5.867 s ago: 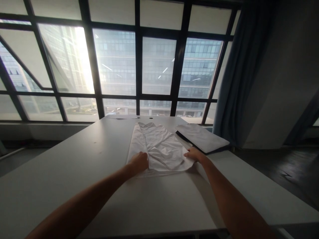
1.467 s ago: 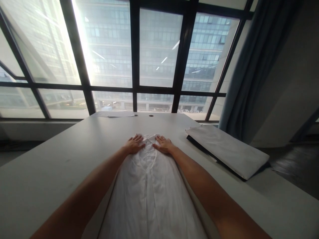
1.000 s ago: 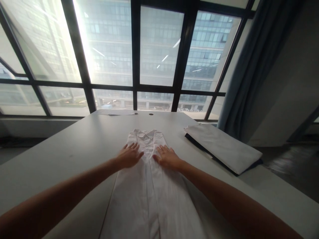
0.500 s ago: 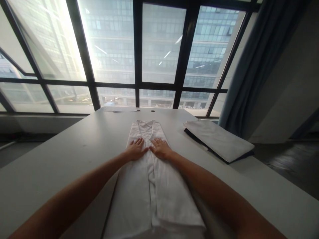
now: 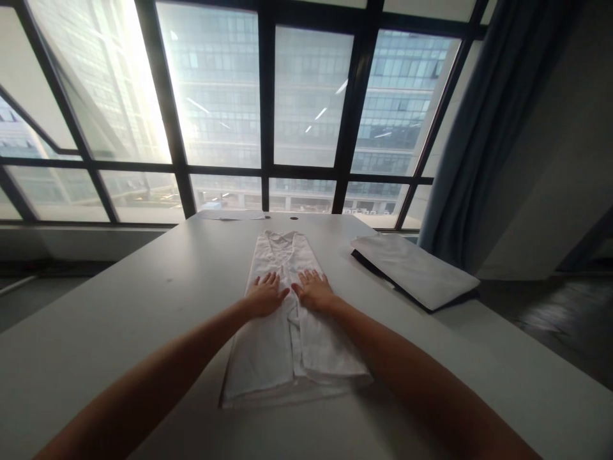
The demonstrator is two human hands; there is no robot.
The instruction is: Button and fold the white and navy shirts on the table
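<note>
Shirt [image 5: 261, 361] flat on table [image 5: 143, 306], collar end farthest off. Left hand [image 5: 265, 297] and right hand [image 5: 313, 292] lie palm down on shirt's 2 halves, fingers loosely spread, thumbs angled toward each other, tips apart. 2 arms [image 5: 186, 348] slant inward from shirt's near side. Folded cloth [image 5: 414, 268] right of shirt.

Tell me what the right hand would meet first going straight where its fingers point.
Probably more of the white shirt; the right hand seems to rest on it, fingers toward its collar. Past that lies the table, though depth is unclear.
</note>
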